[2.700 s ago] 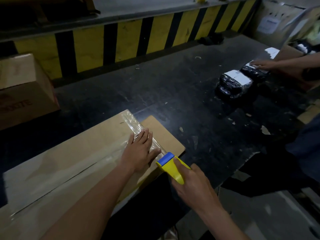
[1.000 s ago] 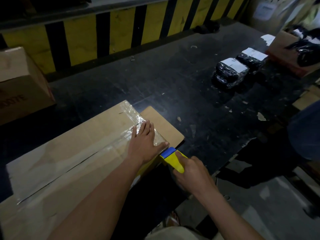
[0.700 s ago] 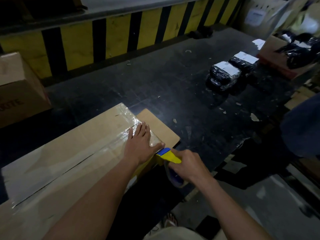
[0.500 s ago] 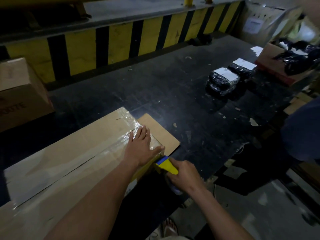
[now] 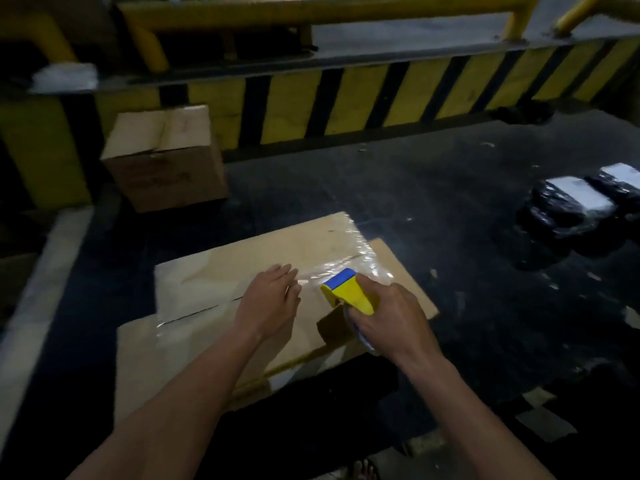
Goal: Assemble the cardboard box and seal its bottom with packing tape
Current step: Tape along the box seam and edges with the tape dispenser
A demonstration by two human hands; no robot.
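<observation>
A brown cardboard box (image 5: 194,306) lies bottom-up on the dark table, its centre seam covered with shiny clear tape (image 5: 339,268) at the right end. My left hand (image 5: 268,303) rests flat on the box top, fingers together, just left of the taped end. My right hand (image 5: 388,317) grips a yellow and blue tape dispenser (image 5: 346,292), held over the box's right end with its blue edge pointing up-left. A loose flap (image 5: 408,282) sticks out to the right under the dispenser.
A second brown box (image 5: 166,161) stands at the back left against the yellow-and-black striped barrier (image 5: 381,95). Black wrapped parcels with white labels (image 5: 568,206) lie at the far right. The dark table (image 5: 433,202) carries small paper scraps.
My right hand has lifted the dispenser from below the box's end edge up over the top. My left hand slid left along the seam. The view has swung to the left.
</observation>
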